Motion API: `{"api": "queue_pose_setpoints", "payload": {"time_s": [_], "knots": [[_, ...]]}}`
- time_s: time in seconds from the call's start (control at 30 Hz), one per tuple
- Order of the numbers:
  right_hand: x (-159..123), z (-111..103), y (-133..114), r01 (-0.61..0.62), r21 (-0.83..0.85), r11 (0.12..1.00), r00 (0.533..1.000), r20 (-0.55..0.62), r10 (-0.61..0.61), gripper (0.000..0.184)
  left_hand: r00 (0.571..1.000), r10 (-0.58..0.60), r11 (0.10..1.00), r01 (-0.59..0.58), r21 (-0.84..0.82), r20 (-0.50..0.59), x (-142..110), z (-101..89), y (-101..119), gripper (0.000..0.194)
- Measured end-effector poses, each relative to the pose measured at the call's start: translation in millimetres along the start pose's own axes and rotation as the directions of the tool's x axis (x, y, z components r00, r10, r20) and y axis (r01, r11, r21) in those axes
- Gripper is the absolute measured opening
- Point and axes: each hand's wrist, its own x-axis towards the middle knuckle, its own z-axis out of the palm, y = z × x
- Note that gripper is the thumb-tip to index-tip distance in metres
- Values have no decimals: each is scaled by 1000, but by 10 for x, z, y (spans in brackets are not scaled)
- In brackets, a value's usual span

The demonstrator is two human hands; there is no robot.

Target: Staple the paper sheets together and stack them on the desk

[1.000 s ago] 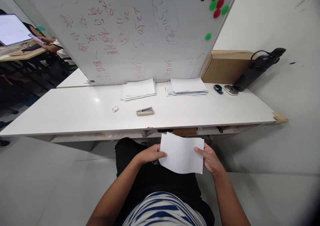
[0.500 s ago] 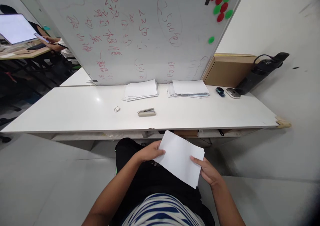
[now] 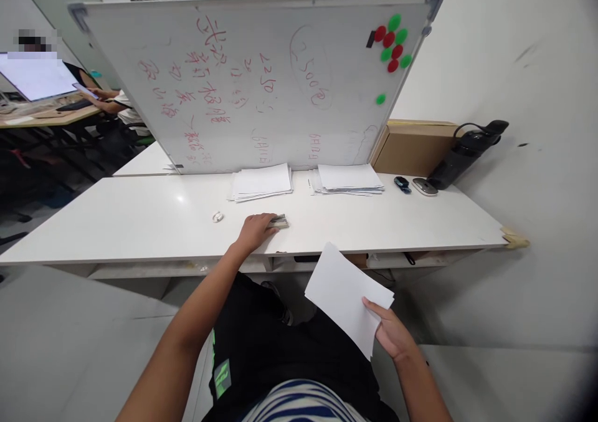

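Observation:
My left hand [image 3: 256, 230] is on the white desk [image 3: 140, 222], its fingers and thumb closed around one end of a pale stapler [image 3: 280, 222]. The stapler's other end sticks out to the right of my fingers. Over my lap, my right hand [image 3: 390, 328] grips several white paper sheets [image 3: 346, 294] by their right edge, thumb on top. The sheets lie one over another with corners slightly out of line. Two stacks of paper stand at the back of the desk: a left stack [image 3: 262, 182] and a right stack [image 3: 349, 179].
A whiteboard [image 3: 224, 48] with red writing and round magnets rises behind the stacks. On the right are a cardboard box [image 3: 413, 151], a black bottle [image 3: 460, 157], a mouse [image 3: 425, 186] and a watch-like item [image 3: 402, 184]. A small white coil [image 3: 217, 217] lies left. People sit at a far-left desk.
My left hand has let go of the papers and moved up and left onto the stapler. My right hand still holds the sheets. The camera view has tilted up somewhat.

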Motion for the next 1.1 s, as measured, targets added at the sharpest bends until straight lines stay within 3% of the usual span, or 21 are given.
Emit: {"api": "queue_pose_setpoints", "payload": {"time_s": [0.23, 0.47, 0.57, 0.63, 0.67, 0.73, 0.8, 0.87, 0.9, 0.97, 1.03, 1.1], "knots": [[-27, 84, -2, -7, -15, 1000, 1000, -7, 7, 38, 995, 81, 995, -79, -53, 53, 86, -148, -120, 43], [-33, 66, 9, -7, -47, 999, 1000, -19, 6, 39, 997, 27, 999, -29, -29, -65, 158, -73, -219, 44], [-66, 69, -4, 10, -53, 999, 1000, -27, -12, 41, 972, 57, 998, -65, -25, -228, 116, -71, -95, 37], [-95, 99, -39, 46, -69, 997, 997, -55, -50, 42, 939, 74, 987, -117, -110, -337, 18, -65, 133, 34], [-108, 122, -68, 68, -89, 994, 995, -69, -74, 43, 937, 68, 968, -145, -206, -341, -51, -55, 282, 34], [-120, 179, -149, 131, -145, 981, 986, -83, -144, 46, 971, 24, 874, -136, -466, -238, -203, -26, 602, 38], [-102, 241, -264, 221, -203, 954, 968, -70, -240, 50, 996, 82, 725, -44, -687, 23, -321, 5, 870, 49], [-43, 306, -408, 319, -264, 910, 939, -42, -341, 53, 940, 204, 614, 94, -783, 273, -350, 35, 1019, 47], [4, 342, -491, 352, -311, 883, 923, -43, -383, 54, 914, 227, 588, 147, -795, 337, -323, 52, 1044, 45], [135, 432, -677, 395, -435, 809, 885, -54, -462, 55, 925, 170, 586, 183, -789, 341, -196, 98, 1014, 45], [314, 556, -883, 457, -532, 712, 835, -20, -551, 58, 976, 40, 636, 140, -759, 214, -13, 157, 924, 45], [536, 709, -1094, 572, -531, 626, 769, 82, -634, 68, 994, -81, 717, 106, -689, 69, 162, 223, 820, 43]]}}
